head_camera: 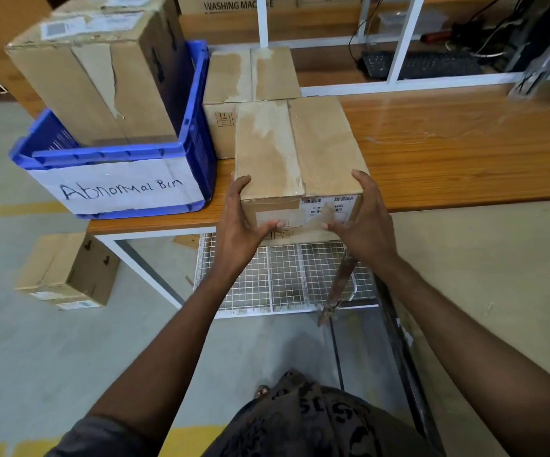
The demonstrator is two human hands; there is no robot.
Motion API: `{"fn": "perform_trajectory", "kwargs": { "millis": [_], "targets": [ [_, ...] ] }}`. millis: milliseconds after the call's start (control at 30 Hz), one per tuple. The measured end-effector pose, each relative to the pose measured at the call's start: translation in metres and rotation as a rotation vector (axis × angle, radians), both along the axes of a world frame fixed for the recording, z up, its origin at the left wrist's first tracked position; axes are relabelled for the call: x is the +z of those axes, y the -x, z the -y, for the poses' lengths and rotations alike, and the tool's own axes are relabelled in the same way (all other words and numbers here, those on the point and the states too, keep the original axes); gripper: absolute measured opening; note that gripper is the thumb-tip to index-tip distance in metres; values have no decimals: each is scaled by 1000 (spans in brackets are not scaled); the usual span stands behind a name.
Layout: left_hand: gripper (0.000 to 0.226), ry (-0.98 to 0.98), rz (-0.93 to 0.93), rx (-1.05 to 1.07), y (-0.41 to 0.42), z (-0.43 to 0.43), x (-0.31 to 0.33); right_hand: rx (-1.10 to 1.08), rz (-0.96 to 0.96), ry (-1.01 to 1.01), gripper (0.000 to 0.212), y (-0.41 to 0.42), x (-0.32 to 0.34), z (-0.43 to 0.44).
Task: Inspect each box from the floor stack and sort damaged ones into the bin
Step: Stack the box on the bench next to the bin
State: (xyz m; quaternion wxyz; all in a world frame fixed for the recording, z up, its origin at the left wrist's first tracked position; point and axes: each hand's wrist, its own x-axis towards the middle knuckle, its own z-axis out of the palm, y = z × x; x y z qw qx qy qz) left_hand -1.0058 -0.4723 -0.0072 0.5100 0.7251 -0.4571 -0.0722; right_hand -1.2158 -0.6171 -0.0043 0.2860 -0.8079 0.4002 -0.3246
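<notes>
Brown cardboard box, pale scuffing along its taped top seam, is at the near edge of the wooden counter, with its labelled front face overhanging that edge. Cannot tell whether it rests there or is lifted slightly. You hold it two-handed: left hand curls round the near left corner and right hand round the near right corner, with fingers across the front face. The grip is wide, spanning the box's short side. The long axis runs straight away from you. Key relation: the blue plastic bin labelled "Abnormal Bin" stands just beside the box on your left, so your left hand is nearer. If you judge the box damaged, it would have to go up and leftward over the blue rim. The bin holds one large cardboard carton with a torn strip down its face, standing well above the rim; a gap shows at the bin's near left. A second small cardboard box sits directly behind the held one. The floor stack of cardboard boxes is at your lower left, beside the counter leg.
</notes>
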Motion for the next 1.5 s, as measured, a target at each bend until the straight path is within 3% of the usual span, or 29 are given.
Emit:
{"fn": "perform_trajectory", "kwargs": {
  "millis": [100,267,400,633,700,800,867,967,1100,1500],
  "targets": [
    [113,-53,-13,-55,-6,-7,-9,38,-68,44,116,4,-8,2],
    [114,-48,5,-40,-4,-6,-15,-13,-48,49,114,0,-15,-1],
    [131,-108,2,-57,-4,-11,-29,60,-33,51,111,5,-16,-3],
    [122,-143,-130,-44,-5,-12,-42,60,-41,55,116,7,-19,1],
    [126,-151,-190,-120,-8,-14,-29,78,7,-11,112,7,-12,2],
    [134,-133,-289,-269,-18,-18,-10,75,226,-174,111,4,10,2],
    [143,-120,-254,-282,-24,-17,1,115,208,-242,114,5,21,8],
    [130,-130,-140,-274,-27,-15,8,155,74,-228,102,9,27,12],
    [104,-109,-40,-179,-16,-21,19,67,88,-184,96,14,33,4],
    [95,49,90,-103,-7,-41,132,-69,272,214,88,37,119,-37]
  ]
}}
